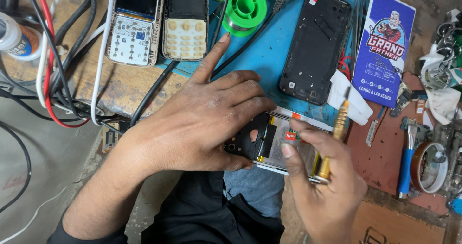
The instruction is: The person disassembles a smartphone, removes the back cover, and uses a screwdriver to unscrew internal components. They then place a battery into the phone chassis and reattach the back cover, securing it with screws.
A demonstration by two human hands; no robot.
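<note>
An opened smartphone (276,140) with its back removed lies at the near edge of the bench, its battery and black circuit board exposed. My left hand (202,119) presses flat on the phone's left end, index finger stretched out toward the blue mat (269,51). My right hand (322,181) grips a brass-handled screwdriver (337,133) upright, its tip pointing up, while the thumb rests on the phone's battery area.
A black phone back cover (315,44) lies on the mat beside a purple printed box (382,47). Two keypad phones (156,25), a green solder spool (245,8), tangled cables (62,80), a blue-handled tool (408,162) and a tape roll (428,167) surround the work.
</note>
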